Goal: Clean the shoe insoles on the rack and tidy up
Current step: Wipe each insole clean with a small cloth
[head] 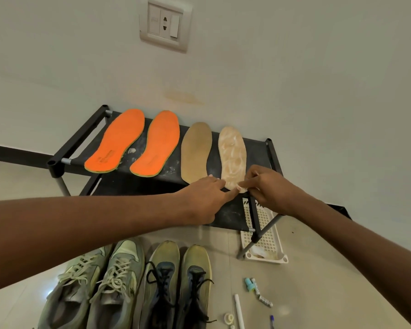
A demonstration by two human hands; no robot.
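Note:
Several insoles lie on the black shoe rack [260,150]: two orange insoles [116,141] [157,143] on the left, a plain tan insole [196,151], and a tan insole smeared with white paste [231,155] on the right. My left hand [207,195] reaches to the heel of the smeared insole, fingertips touching its near edge. My right hand [268,188] pinches a small white wad [242,189] at that same heel.
Two pairs of worn sneakers [119,281] [180,281] stand on the floor below the rack. A white perforated tray [268,238] lies under the rack's right end. Small tubes, a pen and bits [259,293] litter the floor at right. A wall socket [165,24] is above.

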